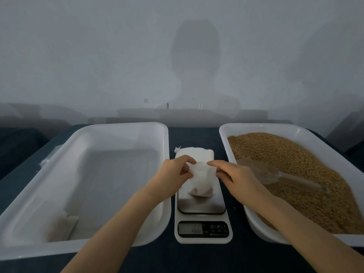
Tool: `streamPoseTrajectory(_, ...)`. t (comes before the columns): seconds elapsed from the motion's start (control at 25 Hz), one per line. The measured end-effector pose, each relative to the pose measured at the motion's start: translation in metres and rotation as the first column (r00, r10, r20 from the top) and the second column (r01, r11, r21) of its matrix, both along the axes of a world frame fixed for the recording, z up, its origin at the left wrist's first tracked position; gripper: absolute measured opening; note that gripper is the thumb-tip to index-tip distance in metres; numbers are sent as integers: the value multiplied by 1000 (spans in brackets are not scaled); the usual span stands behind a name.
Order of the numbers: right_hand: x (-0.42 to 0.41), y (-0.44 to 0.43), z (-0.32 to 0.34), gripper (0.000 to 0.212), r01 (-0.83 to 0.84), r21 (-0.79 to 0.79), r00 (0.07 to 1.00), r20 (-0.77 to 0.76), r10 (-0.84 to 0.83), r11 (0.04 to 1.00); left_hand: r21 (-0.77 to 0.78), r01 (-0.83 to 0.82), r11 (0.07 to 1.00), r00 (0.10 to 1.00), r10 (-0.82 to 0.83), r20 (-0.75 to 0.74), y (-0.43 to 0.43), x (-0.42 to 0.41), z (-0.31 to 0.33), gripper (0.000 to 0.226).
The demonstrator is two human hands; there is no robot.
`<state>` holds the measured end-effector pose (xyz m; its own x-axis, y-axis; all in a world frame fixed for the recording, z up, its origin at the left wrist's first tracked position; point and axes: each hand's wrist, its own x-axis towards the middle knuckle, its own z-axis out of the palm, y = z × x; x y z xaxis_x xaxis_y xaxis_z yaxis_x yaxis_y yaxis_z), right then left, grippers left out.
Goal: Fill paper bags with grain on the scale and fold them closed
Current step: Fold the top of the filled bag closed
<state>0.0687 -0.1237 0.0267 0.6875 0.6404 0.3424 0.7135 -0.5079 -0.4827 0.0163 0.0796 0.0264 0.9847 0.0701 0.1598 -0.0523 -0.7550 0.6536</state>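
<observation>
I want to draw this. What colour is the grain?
The grain is golden brown, seen best in the head view.

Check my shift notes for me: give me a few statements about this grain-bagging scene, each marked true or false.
1. Both the left hand and the right hand pinch the top of the paper bag. True.
2. The paper bag rests on the platform of the scale. True.
3. The right hand holds the scoop. False: the scoop lies loose on the grain, untouched.
4. The left tray is heaped with grain. False: the grain fills the right tray; none shows in the left tray.
5. A white stack of bags lies beyond the held bag, between the two trays. True.
</observation>
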Motion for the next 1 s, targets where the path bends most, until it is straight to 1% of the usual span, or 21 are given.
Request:
streamPoseTrajectory(0.36,1,-1,-3,36,23,68,1000,-14,-22,997,0,-13,1000,1000,13,22,0,-1,-1,30)
streamPoseTrajectory(0.64,2,-1,-5,36,10,69,1000,10,-11,998,3,-17,1000,1000,17,16,0,-1,-2,30)
streamPoseTrajectory(1.0,2,-2,-5,36,4,82,1000,-1,-3,997,37,-35,999,999,34,23,-6,-6,-4,27)
